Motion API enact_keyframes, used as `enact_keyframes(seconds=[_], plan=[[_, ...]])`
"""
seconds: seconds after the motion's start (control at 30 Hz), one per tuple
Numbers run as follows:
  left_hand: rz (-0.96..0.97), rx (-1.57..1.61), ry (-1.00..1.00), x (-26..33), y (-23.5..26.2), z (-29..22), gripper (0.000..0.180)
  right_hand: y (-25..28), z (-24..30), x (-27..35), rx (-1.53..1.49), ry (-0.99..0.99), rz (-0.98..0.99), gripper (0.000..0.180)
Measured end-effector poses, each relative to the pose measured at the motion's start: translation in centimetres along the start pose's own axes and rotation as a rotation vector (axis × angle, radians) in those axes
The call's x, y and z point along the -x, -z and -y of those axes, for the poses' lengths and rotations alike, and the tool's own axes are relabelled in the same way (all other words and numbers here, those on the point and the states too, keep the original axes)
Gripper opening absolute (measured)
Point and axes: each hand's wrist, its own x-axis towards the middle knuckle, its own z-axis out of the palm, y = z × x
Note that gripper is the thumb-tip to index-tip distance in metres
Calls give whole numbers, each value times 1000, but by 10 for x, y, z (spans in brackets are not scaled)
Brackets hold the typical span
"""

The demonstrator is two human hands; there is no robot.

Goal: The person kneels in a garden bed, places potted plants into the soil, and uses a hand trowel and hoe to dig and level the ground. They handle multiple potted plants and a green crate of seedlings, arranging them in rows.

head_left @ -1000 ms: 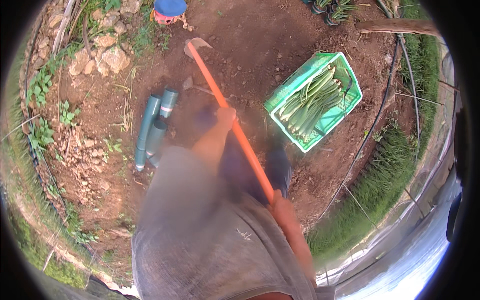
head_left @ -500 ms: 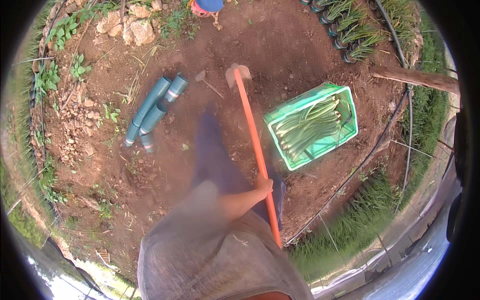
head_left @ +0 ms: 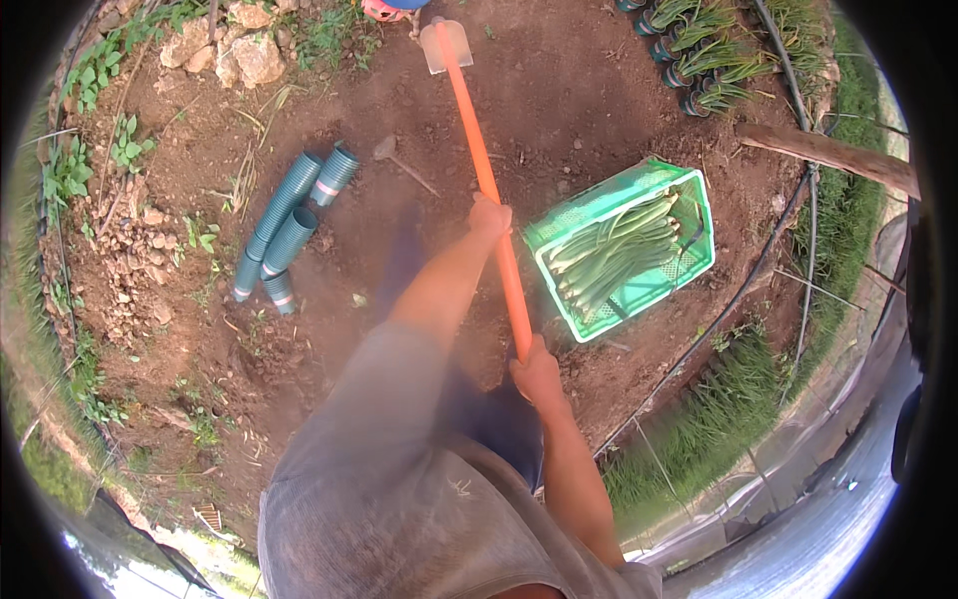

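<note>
Since half a second back: left hand (head_left: 490, 216) is farther along the shaft, hoe (head_left: 483, 165) is pushed out to the far side, and its blade (head_left: 448, 50) now sits by the blue-and-pink object (head_left: 387, 9) at the far edge. Right hand (head_left: 538, 371), out of sight then, shows again.

Hands: left is wrapped around the orange shaft about midway. Right is closed on the near end of the same shaft, close to the body. Both gripping, well apart. Hoe runs far to near across the middle, leaning slightly right at the near end. Can't tell if the blade touches the soil (head_left: 559, 100).

Right of the hoe: green mesh crate (head_left: 599, 204), tipped toward the near side as I see it, with long green stalks (head_left: 619, 250) bundled inside. Left of the hoe: small short-handled tool (head_left: 411, 175) flat on the dirt. Farther left, dark green ribbed tubes (head_left: 290, 240) lying together. Far left, pale rocks (head_left: 251, 60). Far right, rows of potted plants (head_left: 699, 60), wooden post (head_left: 828, 157) just nearer. Grass strip (head_left: 699, 429) near right.
</note>
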Motion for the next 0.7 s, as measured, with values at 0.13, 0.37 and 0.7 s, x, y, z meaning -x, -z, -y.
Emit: enact_keyframes(seconds=[0.13, 0.37, 0.7], plan=[[32, -67, -18, 31, -27, 14, 48, 3, -48, 48, -4, -33, -6, 39], [239, 316, 168, 115, -81, 83, 31, -12, -146, 192, -16, -145, -1, 40], [177, 443, 382, 262, -88, 151, 10, -30, -196, 298, -30, -469, 63, 39]])
